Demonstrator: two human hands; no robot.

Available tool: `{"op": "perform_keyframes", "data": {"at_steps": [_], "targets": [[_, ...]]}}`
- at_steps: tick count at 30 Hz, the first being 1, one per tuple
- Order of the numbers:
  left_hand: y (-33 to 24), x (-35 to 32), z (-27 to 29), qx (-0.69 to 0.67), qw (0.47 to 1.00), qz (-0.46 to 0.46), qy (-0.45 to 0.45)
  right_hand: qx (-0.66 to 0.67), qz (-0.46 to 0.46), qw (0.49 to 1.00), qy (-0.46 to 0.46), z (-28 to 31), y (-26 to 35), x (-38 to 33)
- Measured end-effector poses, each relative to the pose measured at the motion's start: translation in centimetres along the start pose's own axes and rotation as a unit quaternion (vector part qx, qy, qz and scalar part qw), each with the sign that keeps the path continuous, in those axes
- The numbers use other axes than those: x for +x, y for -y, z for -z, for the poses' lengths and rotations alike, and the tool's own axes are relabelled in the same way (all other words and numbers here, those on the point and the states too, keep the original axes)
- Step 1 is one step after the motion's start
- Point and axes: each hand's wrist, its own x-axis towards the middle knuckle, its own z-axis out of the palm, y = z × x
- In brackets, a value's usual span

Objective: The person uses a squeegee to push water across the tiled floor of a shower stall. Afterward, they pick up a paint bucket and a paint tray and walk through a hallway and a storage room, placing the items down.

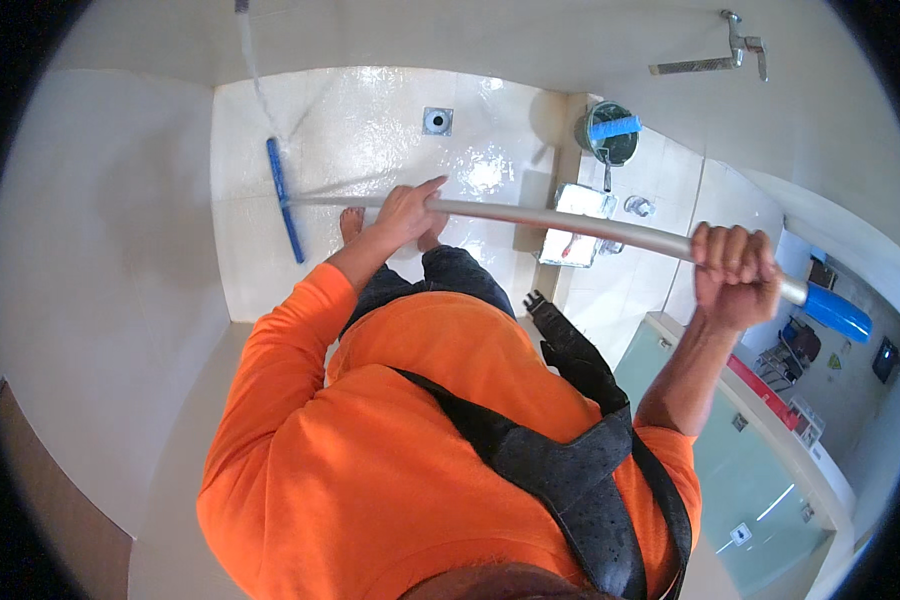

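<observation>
Both my hands are on a long floor squeegee, its pale metal pole (570,222) running crosswise in front of my body. My left hand (408,212) wraps around the pole on the blade side, with the index finger stretched out along it. Closer to the blue end grip (838,313), my right hand (735,270) is closed around the pole. The squeegee's blue blade (284,200) rests on the wet tiled floor (340,120) at the left, near the wall.
Water streams down (254,75) beyond the blade. A square floor drain (437,121) lies ahead of my bare feet (351,224). Past a low ledge (552,180) at right stand a dark bucket (622,152) with a blue item and a white tray (580,205). A tap (738,42) juts from the wall.
</observation>
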Motion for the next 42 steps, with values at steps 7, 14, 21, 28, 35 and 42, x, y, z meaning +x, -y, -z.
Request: {"op": "perform_keyframes", "data": {"at_steps": [7, 14, 21, 28, 35, 42], "targets": [[-9.7, 4.1, -2.6, -0.039, 0.996, 0.002, 0.08, -0.083, 0.037, 0.992, 0.089, 4.8, 9.9, 0.8], [-8.9, 4.0, 1.6, -0.053, 0.998, -0.016, 0.023, -0.274, 0.154, 0.949, 0.029, 0.4, 9.7, 2.1], [-7.4, 2.8, 8.6, -0.122, 0.99, 0.023, -0.067, -0.473, 0.067, 0.872, 0.106, 2.0, 10.9, -1.0], [-5.1, 1.3, 9.5, -0.095, 0.993, 0.005, -0.072, -0.524, 0.006, 0.85, 0.056, 0.4, 11.9, -2.4], [-7.5, -0.2, 10.7, -0.133, 0.99, 0.03, -0.035, -0.559, -0.042, 0.828, 0.015, 0.6, 11.4, -2.7], [-6.8, 1.4, 12.0, -0.103, 0.993, 0.028, -0.054, -0.613, -0.114, 0.782, -0.01, 2.2, 10.2, -4.3]]}}
